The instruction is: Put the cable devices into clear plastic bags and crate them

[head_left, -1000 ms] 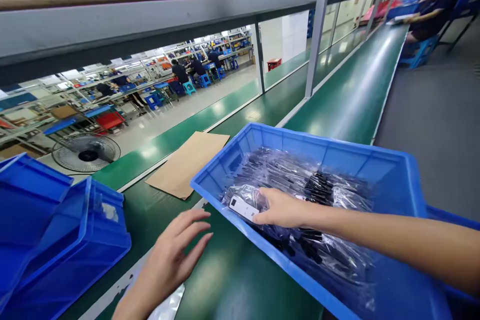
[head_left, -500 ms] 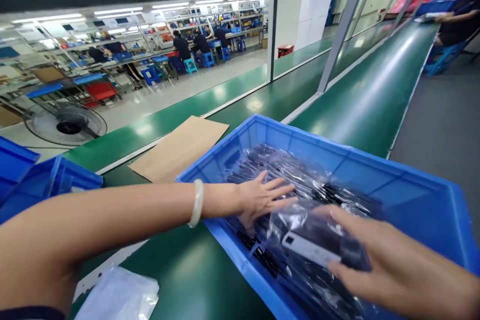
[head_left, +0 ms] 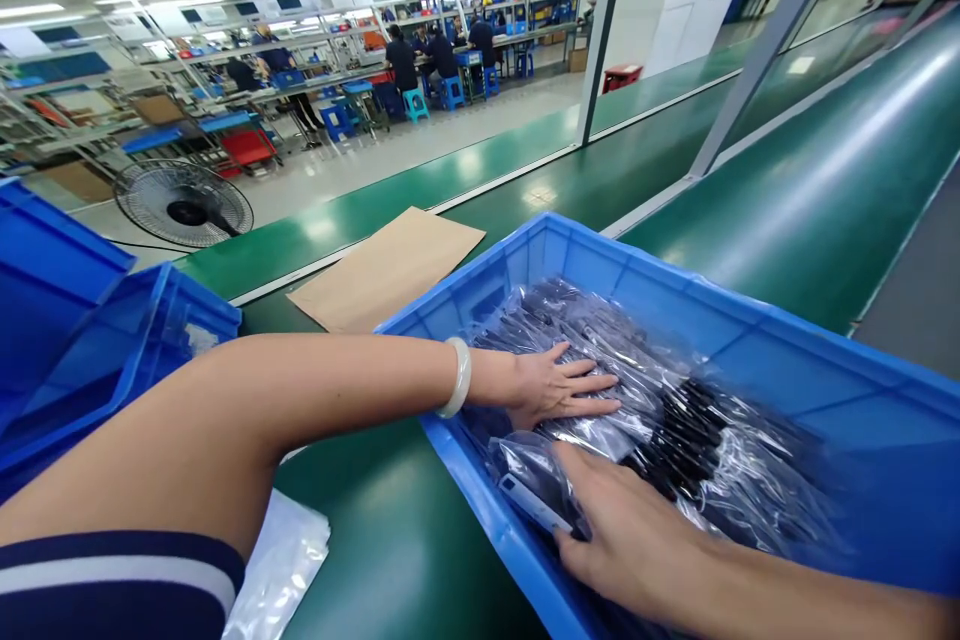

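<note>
A large blue plastic bin (head_left: 780, 340) holds a dense row of clear plastic bags with dark items inside (head_left: 622, 350). My left hand (head_left: 566, 388) lies spread on top of these bags, fingers apart and holding nothing; a pale bangle (head_left: 456, 378) circles that wrist. Closer to me, my right hand (head_left: 615, 520) grips one bagged dark item with a light strip (head_left: 529, 495), thumb below and fingers above. This bag is tilted inside the bin's near left wall. What exactly the bags contain, I cannot make out.
The bin stands on a green conveyor belt (head_left: 390, 530). Brown cardboard (head_left: 390, 265) lies behind it, white plastic bags (head_left: 281, 560) in front. Blue bins (head_left: 150, 350) are stacked at left. Metal posts (head_left: 780, 50) rise beyond; a fan (head_left: 184, 205) and seated people are farther off.
My right hand has carried the bagged item left and down toward the bin's near left wall. My left hand stays spread on the bags. The view has turned slightly left.
</note>
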{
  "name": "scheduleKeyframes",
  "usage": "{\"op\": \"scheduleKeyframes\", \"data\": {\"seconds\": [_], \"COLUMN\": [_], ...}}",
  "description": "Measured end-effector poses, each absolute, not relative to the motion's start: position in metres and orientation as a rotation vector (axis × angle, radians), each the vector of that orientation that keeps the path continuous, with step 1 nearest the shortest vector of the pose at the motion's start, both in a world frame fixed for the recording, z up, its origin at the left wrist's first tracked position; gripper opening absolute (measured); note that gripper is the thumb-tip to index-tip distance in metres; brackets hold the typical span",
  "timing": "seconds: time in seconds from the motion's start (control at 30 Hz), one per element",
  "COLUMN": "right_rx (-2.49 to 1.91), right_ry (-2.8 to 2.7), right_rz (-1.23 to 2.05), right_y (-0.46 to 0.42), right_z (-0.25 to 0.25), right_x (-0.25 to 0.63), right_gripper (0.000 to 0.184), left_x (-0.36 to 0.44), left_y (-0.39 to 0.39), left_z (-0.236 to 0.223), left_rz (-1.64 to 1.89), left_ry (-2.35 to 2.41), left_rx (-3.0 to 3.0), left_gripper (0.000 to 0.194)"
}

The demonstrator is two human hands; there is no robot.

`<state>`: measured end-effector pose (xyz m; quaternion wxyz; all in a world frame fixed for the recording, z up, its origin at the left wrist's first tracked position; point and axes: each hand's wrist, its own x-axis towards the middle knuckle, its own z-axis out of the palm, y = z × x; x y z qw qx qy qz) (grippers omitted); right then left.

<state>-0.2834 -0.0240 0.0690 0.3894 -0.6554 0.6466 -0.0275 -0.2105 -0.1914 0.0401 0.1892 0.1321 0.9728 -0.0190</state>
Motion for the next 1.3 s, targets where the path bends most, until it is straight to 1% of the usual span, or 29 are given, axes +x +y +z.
{"op": "scheduleKeyframes", "data": {"seconds": [0.07,0.13,0.27,0.33,0.4,0.5,0.57,0.6,0.67,0.73,0.77,0.87,0.9,1.0,1.03,1.07,1.17,1.23,1.3], "right_rx": [-1.622,-1.628,-1.779,-1.848,-1.849,-1.838,-1.932,-2.012,-2.153,-2.224,-2.238,-2.234,-2.223,-2.15,-2.12,-2.095,-2.068,-2.075,-2.099], "right_ry": [1.611,1.584,1.578,1.586,1.569,1.443,1.334,1.279,1.187,1.121,1.09,0.982,0.953,0.975,1.02,1.08,1.266,1.37,1.425], "right_rz": [-0.069,-0.072,0.0,0.148,0.319,0.478,0.477,0.431,0.275,0.135,0.091,-0.002,-0.045,-0.199,-0.229,-0.23,-0.083,0.059,0.182], "right_y": [-0.033,-0.04,-0.047,-0.048,-0.047,-0.042,-0.037,-0.034,-0.032,-0.033,-0.036,-0.047,-0.05,-0.051,-0.048,-0.044,-0.03,-0.02,-0.014], "right_z": [0.066,0.061,0.051,0.052,0.06,0.079,0.086,0.085,0.074,0.056,0.047,0.035,0.038,0.061,0.071,0.079,0.095,0.096,0.092], "right_x": [-0.275,-0.267,-0.254,-0.25,-0.249,-0.253,-0.26,-0.263,-0.268,-0.27,-0.271,-0.275,-0.279,-0.297,-0.305,-0.313,-0.331,-0.333,-0.325], "right_gripper": [0.038,0.048,0.062,0.071,0.081,0.088,0.09,0.088,0.076,0.063,0.061,0.068,0.066,0.041,0.037,0.036,0.03,0.025,0.02], "left_x": [-0.211,-0.211,-0.212,-0.213,-0.213,-0.212,-0.211,-0.209,-0.206,-0.201,-0.197,-0.183,-0.176,-0.156,-0.149,-0.143,-0.125,-0.118,-0.116], "left_y": [-0.192,-0.192,-0.194,-0.196,-0.197,-0.197,-0.198,-0.199,-0.201,-0.206,-0.208,-0.213,-0.213,-0.209,-0.206,-0.202,-0.191,-0.184,-0.179], "left_z": [0.04,0.039,0.035,0.035,0.038,0.046,0.053,0.058,0.068,0.081,0.088,0.109,0.116,0.131,0.135,0.137,0.137,0.133,0.13], "left_rz": [-0.078,-0.09,-0.092,-0.095,-0.107,-0.123,-0.138,-0.147,-0.168,-0.2,-0.216,-0.246,-0.231,-0.077,0.015,0.12,0.447,0.632,0.773], "left_ry": [2.738,2.743,2.738,2.713,2.691,2.689,2.685,2.679,2.666,2.672,2.69,2.797,2.829,2.828,2.797,2.759,2.648,2.578,2.525], "left_rx": [0.396,0.406,0.411,0.416,0.416,0.369,0.306,0.277,0.222,0.164,0.136,0.102,0.108,0.123,0.124,0.122,0.077,0.025,-0.012], "left_gripper": [0.104,0.101,0.11,0.115,0.115,0.114,0.118,0.12,0.122,0.117,0.111,0.082,0.07,0.03,0.02,0.016,0.024,0.033,0.037]}}
